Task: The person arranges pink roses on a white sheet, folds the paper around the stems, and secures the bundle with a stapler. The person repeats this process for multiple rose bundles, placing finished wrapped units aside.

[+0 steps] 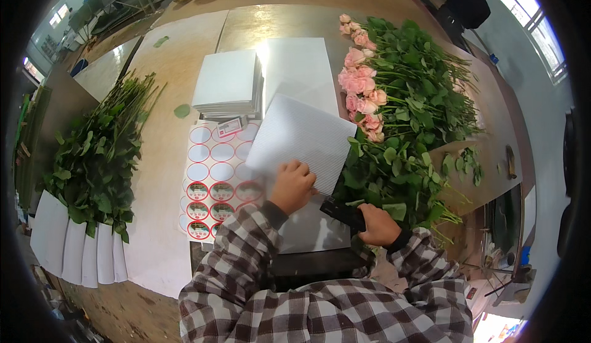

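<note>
A white corrugated paper sheet (302, 135) lies at an angle in front of me, over a larger white sheet (300, 61). My left hand (294, 187) has its fingers curled at the lower edge of the corrugated sheet, gripping it there. In my right hand (378, 226) is a black stapler (342, 214). Its front end meets or nearly meets the sheet's lower right corner; whether its jaws have paper between them cannot be seen. Green rose leaves (374, 177) crowd close behind the stapler.
Pink roses (358, 82) with leafy stems lie along the right. Left of the sheet are a stack of white paper (225, 80), a small box (230, 127) and round stickers (198, 153). Wrapped bunches (81, 250) line the far left. A person (467, 4) stands at back right.
</note>
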A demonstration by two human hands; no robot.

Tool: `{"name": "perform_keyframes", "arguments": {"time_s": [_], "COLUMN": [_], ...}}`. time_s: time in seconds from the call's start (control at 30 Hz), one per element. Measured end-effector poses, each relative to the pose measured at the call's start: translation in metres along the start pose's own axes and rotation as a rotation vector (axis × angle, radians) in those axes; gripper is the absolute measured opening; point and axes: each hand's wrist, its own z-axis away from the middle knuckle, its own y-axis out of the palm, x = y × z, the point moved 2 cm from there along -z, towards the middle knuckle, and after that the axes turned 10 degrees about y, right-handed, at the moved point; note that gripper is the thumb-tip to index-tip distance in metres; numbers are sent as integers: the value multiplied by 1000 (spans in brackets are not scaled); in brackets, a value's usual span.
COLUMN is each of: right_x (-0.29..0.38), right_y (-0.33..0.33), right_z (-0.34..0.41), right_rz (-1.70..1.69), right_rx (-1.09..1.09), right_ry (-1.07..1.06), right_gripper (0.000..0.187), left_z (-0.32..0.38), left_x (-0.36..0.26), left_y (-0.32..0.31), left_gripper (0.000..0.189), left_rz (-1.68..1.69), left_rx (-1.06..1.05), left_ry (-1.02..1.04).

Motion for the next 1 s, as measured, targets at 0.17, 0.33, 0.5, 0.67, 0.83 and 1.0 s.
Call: {"name": "perform_keyframes", "arguments": {"time_s": [0.17, 0.33, 0.5, 0.67, 0.83, 1.0], "right_x": [-12, -14, -18, -24, -18, -8], "right_y": [6, 6, 6, 7, 4, -11], "right_z": [-3, -8, -18, -32, -38, -10], "right_rz": [81, 80, 55, 114, 256, 21], "right_rx": [-21, -45, -53, -61, 22, 12], "right_ry": [91, 84, -11, -68, 74, 27], "right_gripper": [46, 48, 48, 43, 44, 50], "left_z": [-6, -8, -8, -8, -8, -9], "left_x": [-2, -2, -2, -1, -2, -2], "left_y": [-2, -1, -1, 2, 1, -7], "left_gripper": [22, 24, 25, 25, 25, 23], "left_rz": [-16, -6, -15, -40, -33, 22], "left_rx": [46, 51, 41, 53, 59, 35], "left_ry": [-68, -76, -70, -77, -68, -46]}}
